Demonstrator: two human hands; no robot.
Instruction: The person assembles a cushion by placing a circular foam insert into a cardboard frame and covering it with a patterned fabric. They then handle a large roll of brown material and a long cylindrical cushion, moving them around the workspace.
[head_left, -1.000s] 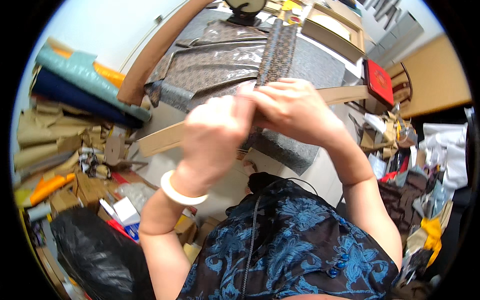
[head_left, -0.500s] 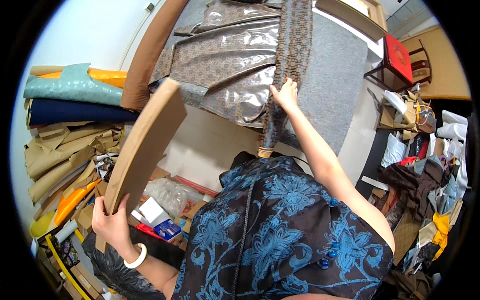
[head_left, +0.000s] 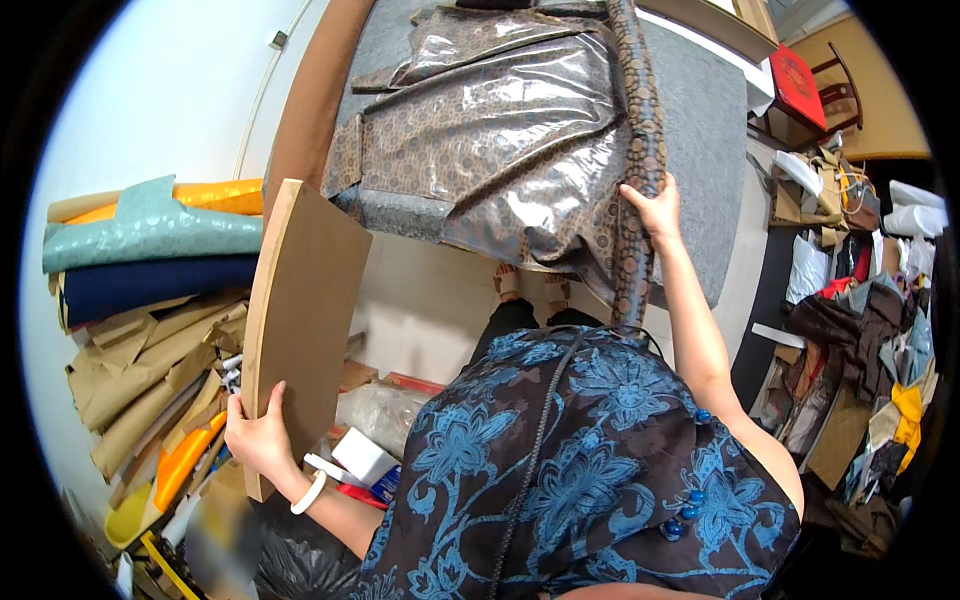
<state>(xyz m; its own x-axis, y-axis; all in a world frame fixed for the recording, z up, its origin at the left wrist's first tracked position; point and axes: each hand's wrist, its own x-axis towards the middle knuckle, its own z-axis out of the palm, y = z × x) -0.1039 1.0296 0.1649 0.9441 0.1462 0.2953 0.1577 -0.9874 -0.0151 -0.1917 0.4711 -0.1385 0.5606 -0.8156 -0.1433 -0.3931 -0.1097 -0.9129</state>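
My left hand (head_left: 262, 440) is closed on the near, lower end of a thick, flat brown board (head_left: 312, 310) with a pale edge. The board stands tilted upright beside the table's near left corner. Across the table, my right hand (head_left: 656, 210) grips a long, narrow roll of glossy patterned sheet (head_left: 636, 150), thumb on its left side and fingers partly hidden. From this roll a brown, shiny patterned sheet (head_left: 490, 130) spreads leftward, creased, with its near edge hanging over the table front.
The table has a grey felt-like top (head_left: 700, 150). A brown roll (head_left: 315, 100) lies along its left edge. Fabric rolls (head_left: 150, 235) and folded brown sheets (head_left: 150, 370) are stacked at left. Scraps (head_left: 850, 320) are heaped at right, near a red-seated chair (head_left: 797, 85).
My right hand and the patterned roll have moved right, the roll's near end swinging most, and more sheet lies spread. The board has become more upright in my left hand.
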